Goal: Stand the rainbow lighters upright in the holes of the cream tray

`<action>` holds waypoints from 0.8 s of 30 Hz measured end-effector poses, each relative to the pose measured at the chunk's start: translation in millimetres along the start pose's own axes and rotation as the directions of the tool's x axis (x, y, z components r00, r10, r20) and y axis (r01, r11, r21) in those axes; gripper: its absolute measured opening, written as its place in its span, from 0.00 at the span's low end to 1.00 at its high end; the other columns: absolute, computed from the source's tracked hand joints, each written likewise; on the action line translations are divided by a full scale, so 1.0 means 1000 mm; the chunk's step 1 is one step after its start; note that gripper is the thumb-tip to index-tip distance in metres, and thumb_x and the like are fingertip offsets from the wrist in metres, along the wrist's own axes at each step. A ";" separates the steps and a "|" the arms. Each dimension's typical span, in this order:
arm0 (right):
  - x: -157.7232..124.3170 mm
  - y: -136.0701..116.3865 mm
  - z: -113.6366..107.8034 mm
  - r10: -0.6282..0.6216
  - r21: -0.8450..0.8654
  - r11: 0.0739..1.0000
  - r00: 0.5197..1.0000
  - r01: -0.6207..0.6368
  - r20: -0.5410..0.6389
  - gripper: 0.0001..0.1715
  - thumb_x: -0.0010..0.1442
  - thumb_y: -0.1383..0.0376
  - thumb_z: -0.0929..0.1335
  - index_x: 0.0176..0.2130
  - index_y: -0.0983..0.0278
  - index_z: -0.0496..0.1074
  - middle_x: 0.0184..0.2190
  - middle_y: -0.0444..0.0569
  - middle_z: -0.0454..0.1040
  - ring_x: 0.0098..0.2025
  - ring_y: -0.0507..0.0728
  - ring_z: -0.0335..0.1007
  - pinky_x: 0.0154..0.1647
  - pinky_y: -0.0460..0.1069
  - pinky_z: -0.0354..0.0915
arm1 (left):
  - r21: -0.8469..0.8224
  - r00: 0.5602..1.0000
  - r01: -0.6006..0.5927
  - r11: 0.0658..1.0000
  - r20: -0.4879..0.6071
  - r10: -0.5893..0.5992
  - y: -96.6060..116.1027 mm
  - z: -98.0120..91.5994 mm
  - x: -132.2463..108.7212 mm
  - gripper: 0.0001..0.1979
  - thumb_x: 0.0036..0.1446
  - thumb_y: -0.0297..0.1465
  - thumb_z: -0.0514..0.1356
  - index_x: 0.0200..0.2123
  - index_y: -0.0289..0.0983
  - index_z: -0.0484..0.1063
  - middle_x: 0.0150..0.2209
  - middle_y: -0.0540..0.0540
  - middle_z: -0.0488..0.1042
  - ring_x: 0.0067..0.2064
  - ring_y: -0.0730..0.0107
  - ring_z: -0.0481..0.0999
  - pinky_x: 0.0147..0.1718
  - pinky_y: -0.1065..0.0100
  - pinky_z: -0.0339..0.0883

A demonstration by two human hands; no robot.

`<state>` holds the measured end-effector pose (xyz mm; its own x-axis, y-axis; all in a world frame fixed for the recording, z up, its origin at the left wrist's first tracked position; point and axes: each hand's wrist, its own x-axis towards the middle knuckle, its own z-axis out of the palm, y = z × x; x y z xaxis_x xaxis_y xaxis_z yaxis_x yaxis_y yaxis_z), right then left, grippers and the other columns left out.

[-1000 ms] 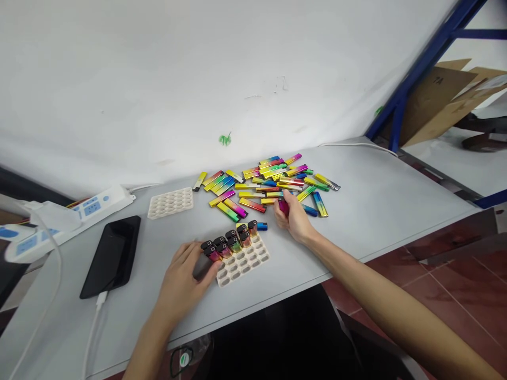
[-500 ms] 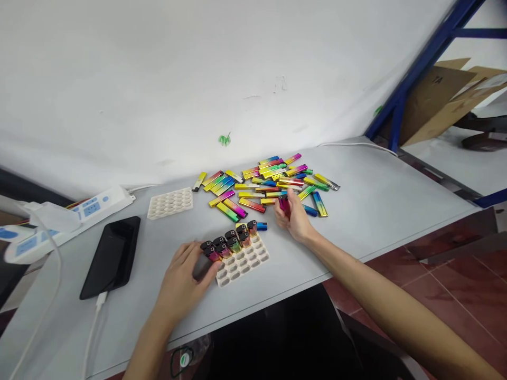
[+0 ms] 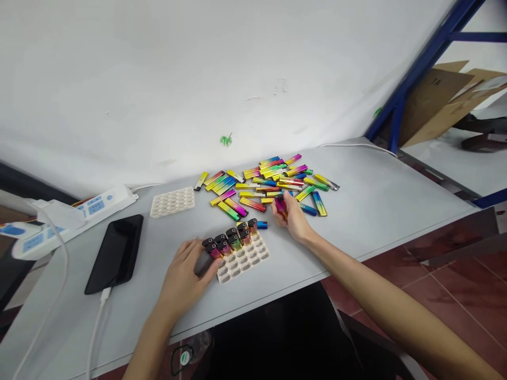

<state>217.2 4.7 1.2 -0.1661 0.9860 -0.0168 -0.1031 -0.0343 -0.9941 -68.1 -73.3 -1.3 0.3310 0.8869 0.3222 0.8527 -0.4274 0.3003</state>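
My right hand (image 3: 293,216) is closed round a purple lighter (image 3: 280,207), just above the near edge of a heap of lighters (image 3: 273,182). Yellow, red, green, blue and pink metallic ones lie in that heap. My left hand (image 3: 188,269) curls about the left end of a cream tray with oval holes (image 3: 241,263), its thumb at the tray's edge. Several upright lighters with black tops (image 3: 233,237) fill the tray's far rows, while the near holes show bare. Behind the tray lies a blue and yellow lighter (image 3: 262,225), partly hidden.
A second cream tray (image 3: 172,201) lies farther back on the left. Beside it are a black phone (image 3: 114,253) on a white cable (image 3: 101,311) and a white power strip (image 3: 85,216). The wall bounds the grey table (image 3: 380,184); a blue frame (image 3: 400,111) and cardboard boxes stand right.
My right hand has drawn slightly back from the heap with the purple lighter, which now shows more clearly. My left hand stays at the tray. The view has shifted a little.
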 end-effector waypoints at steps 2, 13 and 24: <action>-0.004 -0.002 0.002 -0.107 -0.093 0.990 0.994 0.104 -0.025 0.33 0.66 0.42 0.53 0.28 0.61 0.66 0.20 0.42 0.58 0.20 0.51 0.52 0.23 0.48 0.52 | -0.008 1.000 0.011 1.000 0.002 -0.011 0.000 0.000 0.000 0.11 0.62 0.41 0.57 0.41 0.39 0.67 0.42 0.43 0.74 0.49 0.55 0.71 0.48 0.55 0.68; -0.044 -0.008 0.012 -0.305 -0.320 0.901 0.952 0.294 0.015 0.10 0.61 0.56 0.70 0.39 0.59 0.73 0.35 0.47 0.70 0.35 0.55 0.66 0.40 0.52 0.65 | -0.012 0.999 0.042 0.999 0.000 -0.042 0.001 0.001 0.000 0.12 0.62 0.43 0.57 0.35 0.40 0.67 0.42 0.42 0.76 0.50 0.52 0.71 0.46 0.54 0.69; -0.049 -0.006 0.020 -0.349 -0.585 0.729 0.928 0.355 0.129 0.14 0.62 0.57 0.69 0.47 0.56 0.71 0.41 0.48 0.76 0.40 0.57 0.73 0.42 0.53 0.69 | -0.044 0.999 0.022 0.999 -0.025 -0.023 0.002 -0.001 0.000 0.11 0.61 0.42 0.57 0.36 0.40 0.67 0.40 0.44 0.75 0.47 0.55 0.72 0.46 0.56 0.69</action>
<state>206.2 -47.0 10.0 -0.2446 0.9062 0.3449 0.4394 0.4207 -0.7937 -66.9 -74.5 0.2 0.3008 0.8919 0.3378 0.8412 -0.4149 0.3467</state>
